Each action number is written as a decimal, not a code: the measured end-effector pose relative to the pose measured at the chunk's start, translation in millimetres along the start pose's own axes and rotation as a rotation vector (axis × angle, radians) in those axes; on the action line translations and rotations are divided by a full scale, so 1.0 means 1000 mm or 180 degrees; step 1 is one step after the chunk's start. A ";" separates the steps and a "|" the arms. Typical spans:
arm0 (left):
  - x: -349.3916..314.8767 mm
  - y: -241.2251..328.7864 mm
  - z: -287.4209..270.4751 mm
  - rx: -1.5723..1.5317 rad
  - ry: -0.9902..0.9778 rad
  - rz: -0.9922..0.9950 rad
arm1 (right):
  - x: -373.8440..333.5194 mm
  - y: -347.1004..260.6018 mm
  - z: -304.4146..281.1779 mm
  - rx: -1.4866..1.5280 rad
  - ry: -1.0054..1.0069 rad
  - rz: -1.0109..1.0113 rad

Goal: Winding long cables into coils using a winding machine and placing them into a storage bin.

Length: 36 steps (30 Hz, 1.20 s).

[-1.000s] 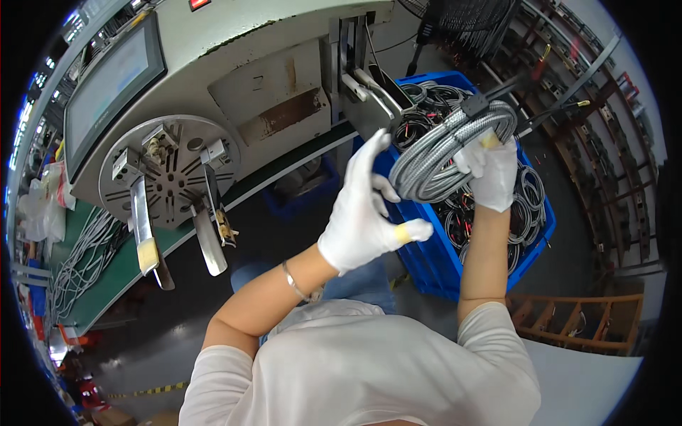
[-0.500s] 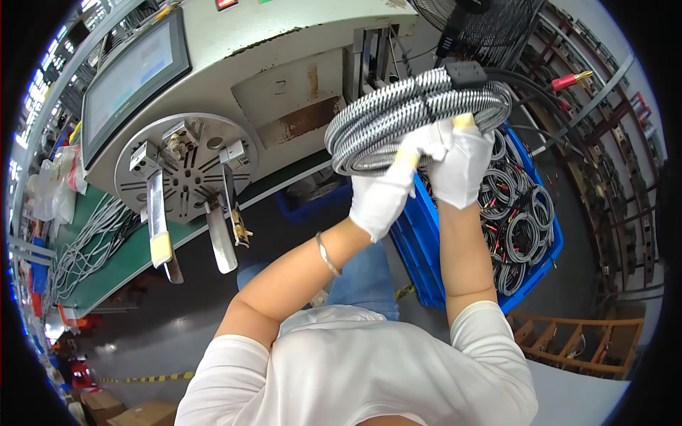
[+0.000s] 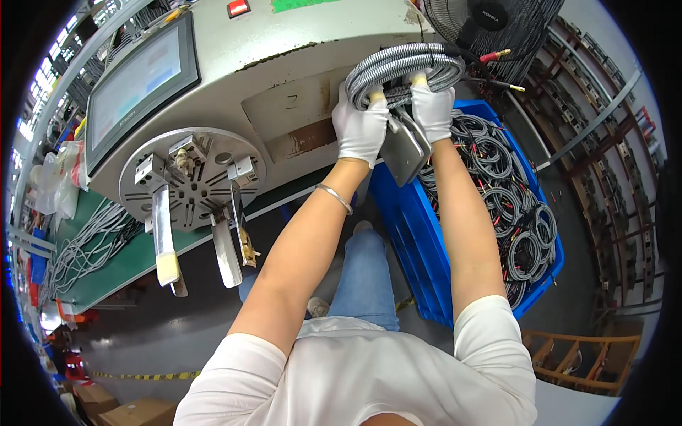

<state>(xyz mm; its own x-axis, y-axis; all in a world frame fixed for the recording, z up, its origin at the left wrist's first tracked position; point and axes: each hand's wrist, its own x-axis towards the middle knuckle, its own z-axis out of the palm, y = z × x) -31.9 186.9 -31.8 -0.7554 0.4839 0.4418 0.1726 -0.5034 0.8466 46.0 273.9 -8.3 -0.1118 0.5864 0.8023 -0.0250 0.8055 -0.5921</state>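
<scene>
A thick coil of grey braided cable (image 3: pixel 369 67) is held between my two white-gloved hands, at the machine's right end. My left hand (image 3: pixel 360 128) grips the coil's near left side, thumb inside the loop. On the near right side my right hand (image 3: pixel 432 112) is closed round it in the same way. The cable's black ends run off to the right, one with a red and gold plug (image 3: pixel 495 55). Just below the coil, between my wrists, a grey metal plate (image 3: pixel 405 155) sticks out; how it is fixed is hidden.
To the left, a round slotted metal disc (image 3: pixel 202 202) with protruding arms sits on the machine (image 3: pixel 284 42), under a touchscreen (image 3: pixel 142 82). A blue crate (image 3: pixel 412 245) full of coiled cables stands at my right. Beyond are a fan (image 3: pixel 483 21) and a rack (image 3: pixel 604 135).
Both hands have carried the coil forward and to the left, to the machine's right end. The metal plate now shows below it.
</scene>
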 end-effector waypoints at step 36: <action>-0.204 0.012 -0.297 0.3349 -0.3698 -0.2516 | -0.020 -0.005 -0.243 -0.2307 -0.2595 0.0276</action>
<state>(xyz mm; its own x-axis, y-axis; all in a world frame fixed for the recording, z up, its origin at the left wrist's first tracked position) -63.6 -130.0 -199.5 -0.1307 0.8131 -0.5673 0.6734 0.4927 0.5511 289.7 279.3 -3.0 -0.7158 0.6253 0.3109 0.5753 0.7804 -0.2449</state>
